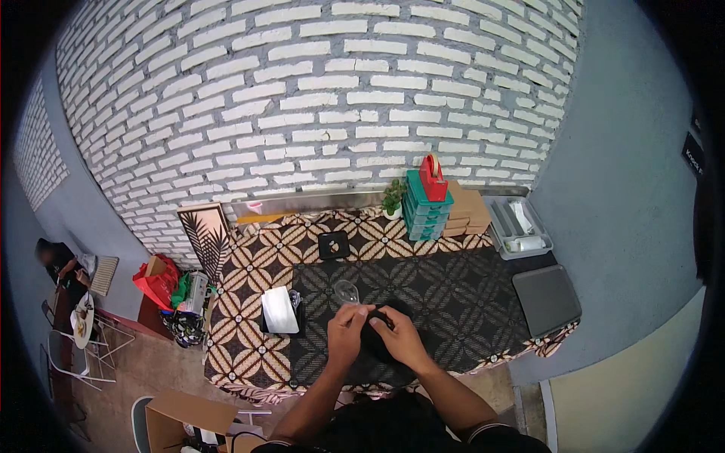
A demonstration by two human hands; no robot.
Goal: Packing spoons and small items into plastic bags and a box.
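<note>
A clear plastic spoon (346,291) points away from me, its bowl over the dark part of the patterned tablecloth (453,306). My left hand (346,334) pinches it near the handle. Close beside, my right hand (401,337) has its thumb and fingers drawn together near the left fingertips; whether it also grips the handle is hidden. To the left, white paper sheets or sleeves (280,310) lie on a black tray (301,324), with more clear plastic cutlery (294,298) at their edge. Farther back sits a small black tray (333,244) holding a small pale item.
Behind stand a potted plant (392,199), green drawers (426,218) topped by a red tape dispenser (434,180), and cardboard boxes (469,210). A grey cutlery organizer (518,226) and dark tray (546,300) lie right. An open carton (190,410) stands lower left; a person (62,266) sits beyond.
</note>
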